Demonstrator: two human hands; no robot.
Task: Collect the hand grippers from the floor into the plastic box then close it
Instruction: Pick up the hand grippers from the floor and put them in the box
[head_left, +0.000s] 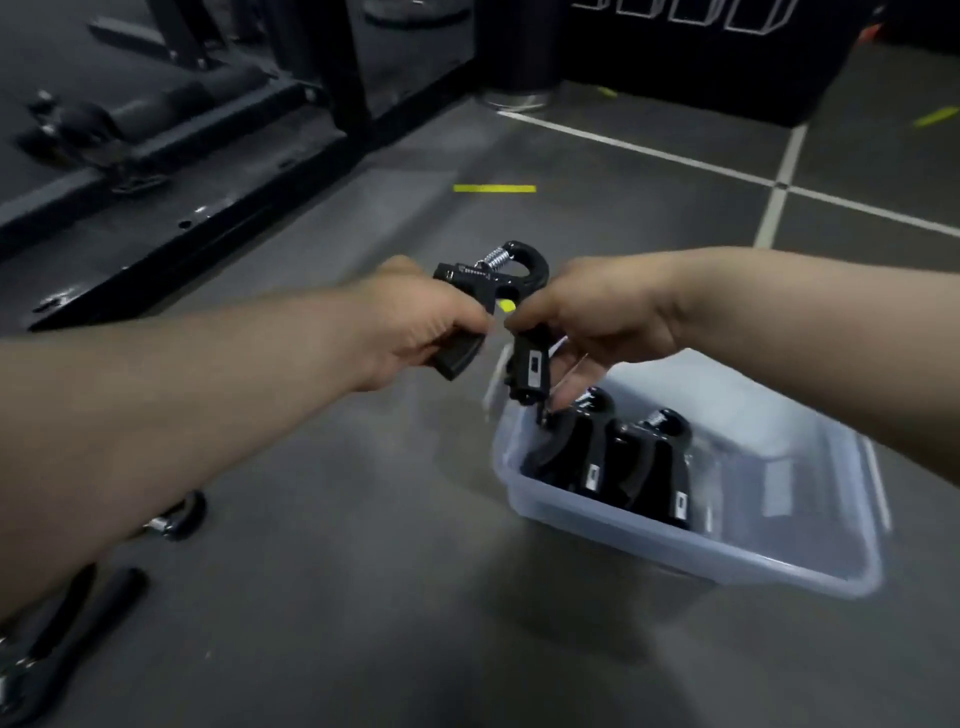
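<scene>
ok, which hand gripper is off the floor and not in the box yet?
The hand gripper held between left hand and right hand; others sit in the plastic box or on the floor.

Two bare forearms are seen, one entering from the left edge and one from the right. No sleeve, watch or ring is worn on the visible parts. The left hand (415, 322) and the right hand (597, 317) are uncovered, and the outlines are slightly blurred.
</scene>
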